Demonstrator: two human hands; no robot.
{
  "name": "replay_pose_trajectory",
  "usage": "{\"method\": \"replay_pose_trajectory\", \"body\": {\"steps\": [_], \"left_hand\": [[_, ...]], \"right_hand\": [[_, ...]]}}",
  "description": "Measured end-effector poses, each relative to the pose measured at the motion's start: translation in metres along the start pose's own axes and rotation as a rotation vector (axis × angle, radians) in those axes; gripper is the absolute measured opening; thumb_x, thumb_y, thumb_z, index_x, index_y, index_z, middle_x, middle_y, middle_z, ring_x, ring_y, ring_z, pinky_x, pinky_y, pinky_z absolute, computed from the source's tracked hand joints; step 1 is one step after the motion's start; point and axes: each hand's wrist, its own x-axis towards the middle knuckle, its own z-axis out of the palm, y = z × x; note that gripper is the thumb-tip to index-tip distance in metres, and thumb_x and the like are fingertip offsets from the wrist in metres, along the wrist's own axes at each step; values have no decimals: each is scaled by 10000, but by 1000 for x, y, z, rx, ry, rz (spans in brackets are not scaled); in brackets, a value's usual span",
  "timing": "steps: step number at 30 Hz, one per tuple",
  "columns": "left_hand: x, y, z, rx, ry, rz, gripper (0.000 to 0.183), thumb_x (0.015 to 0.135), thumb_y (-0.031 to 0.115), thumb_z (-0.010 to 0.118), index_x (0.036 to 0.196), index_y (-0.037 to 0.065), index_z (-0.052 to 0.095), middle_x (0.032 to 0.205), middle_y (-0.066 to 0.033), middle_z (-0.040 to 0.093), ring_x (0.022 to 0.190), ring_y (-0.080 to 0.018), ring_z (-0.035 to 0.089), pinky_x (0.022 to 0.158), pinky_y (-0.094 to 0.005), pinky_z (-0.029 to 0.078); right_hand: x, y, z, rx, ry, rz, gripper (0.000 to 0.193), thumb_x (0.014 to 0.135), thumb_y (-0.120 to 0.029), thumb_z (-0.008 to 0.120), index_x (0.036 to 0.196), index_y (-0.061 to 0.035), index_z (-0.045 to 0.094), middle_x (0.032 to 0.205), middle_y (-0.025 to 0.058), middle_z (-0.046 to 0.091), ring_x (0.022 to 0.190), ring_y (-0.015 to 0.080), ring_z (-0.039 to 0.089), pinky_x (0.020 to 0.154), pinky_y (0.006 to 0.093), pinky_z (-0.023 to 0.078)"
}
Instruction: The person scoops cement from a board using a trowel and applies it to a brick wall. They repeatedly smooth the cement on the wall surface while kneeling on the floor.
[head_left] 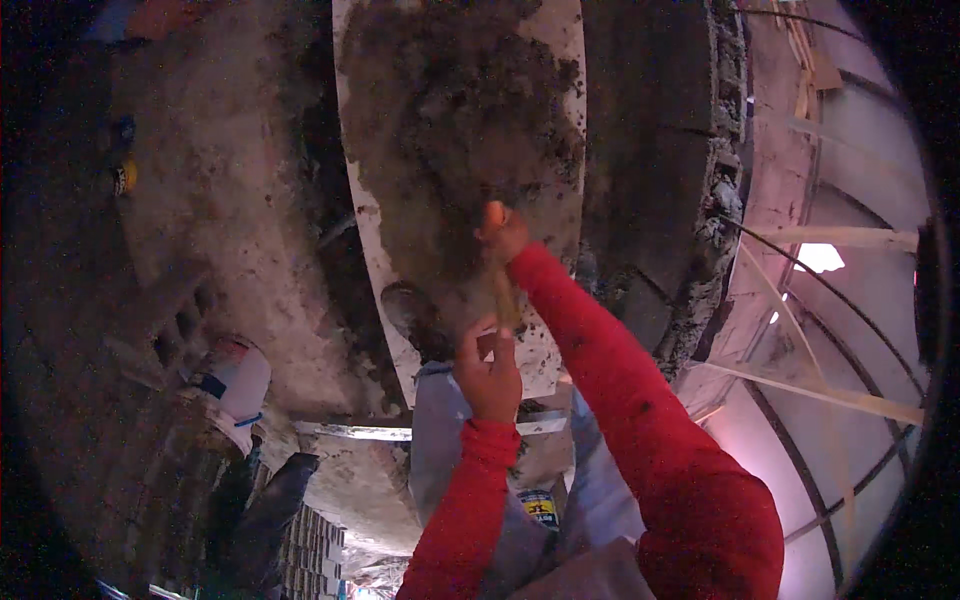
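My right hand [508, 238] is closed round a tool's orange handle [494, 213], above a pale board spread with dark, wet-looking mortar [450, 120]. A narrow yellowish-brown piece [506, 295] runs from below that hand toward my left hand; I cannot tell whether it belongs to the tool. My left hand [489, 380] is nearer me, over the board's near end, its thumb and fingers bent around the near end of that piece. What lies between them is dark and hard to make out. The pale board [368, 235] shows bare along its edges.
A white bucket [240, 380] stands at the left beside a hollow block [180, 325]. A rough masonry edge [722, 190] runs along the right, with wooden strips [820, 390] beyond it. A metal bar [360, 432] crosses below the board. A labelled container [538, 508] sits by my legs.
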Motion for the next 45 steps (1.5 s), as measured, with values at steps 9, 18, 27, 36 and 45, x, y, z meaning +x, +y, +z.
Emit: {"method": "replay_pose_trajectory", "body": {"steps": [9,18,27,36,45], "left_hand": [[2,4,7,-18,47,46,224,794,113,652,983,14,581,772,-58,614,672,-133,581,667,-279,460],[3,3,16,1,4,92,240,800,121,644,996,2,572,891,-98,618,742,-158,591,694,-292,470],[-1,-2,22,-10,-15,62,241,797,129,643,992,4,572,930,-103,599,766,-172,590,695,-304,470],[-11,-6,29,86,-94,102,238,825,170,626,1002,23,564,915,-70,589,816,-165,564,765,-301,452],[-17,-9,46,11,-59,56,196,815,85,607,998,24,572,934,-64,594,850,-148,553,752,-287,458]], "right_hand": [[-78,10,-56,-326,128,-351,256,792,-145,584,1001,-35,487,737,63,570,627,159,553,546,323,440],[-39,4,-49,-532,497,-55,316,764,-154,568,1040,-45,461,850,183,612,828,392,597,649,446,466],[-152,137,-120,-587,347,-141,295,727,-168,588,997,-53,562,930,175,595,834,360,589,735,427,463],[46,75,-82,-290,-77,-220,181,898,-249,499,991,-104,553,701,36,564,556,153,530,494,344,446],[-24,-34,-77,-267,-168,-199,335,880,-352,511,761,-43,561,610,35,547,488,136,501,438,310,409]]}}
